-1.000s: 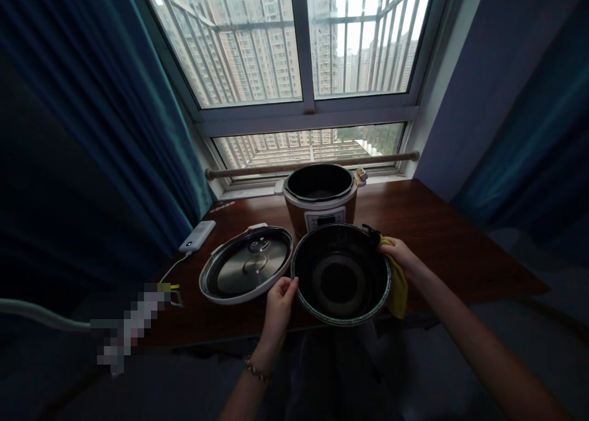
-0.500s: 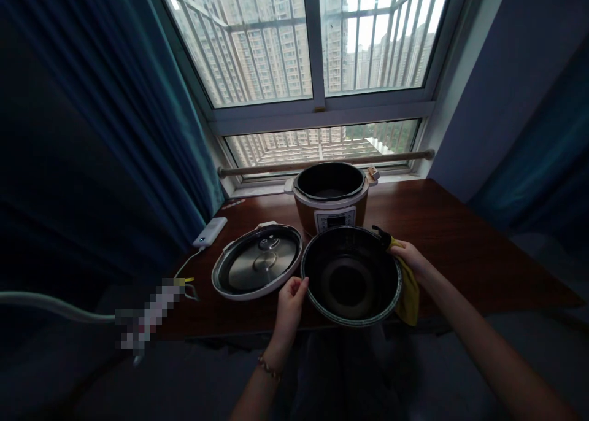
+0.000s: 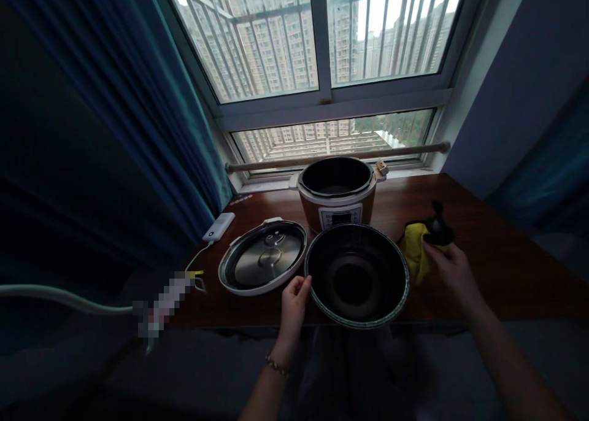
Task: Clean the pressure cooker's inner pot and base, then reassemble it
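My left hand (image 3: 296, 292) is closed on the left rim of a dark, round inner pot (image 3: 354, 286), tilted so its inside faces me at the table's front edge. To the right of the pot, my right hand (image 3: 451, 267) grips a yellow cloth (image 3: 415, 249). A black piece with a knob-like top (image 3: 439, 227) shows at the same hand; its kind cannot be made out. Behind the pot stands a brown and white electric cooker (image 3: 338, 200), its top uncovered. Left of the pot lies the cooker's round lid (image 3: 264, 258), its metal inner side up.
The brown wooden table (image 3: 488, 261) reaches the barred window (image 3: 322, 96). A white power bank (image 3: 219, 227) with a cable lies at the left edge, above a blurred-out patch (image 3: 168, 301). A blue curtain (image 3: 151, 102) hangs on the left.
My right hand has moved right, away from the pot's rim, with the yellow cloth and black piece. My left hand keeps its hold on the rim. The view has shifted slightly.
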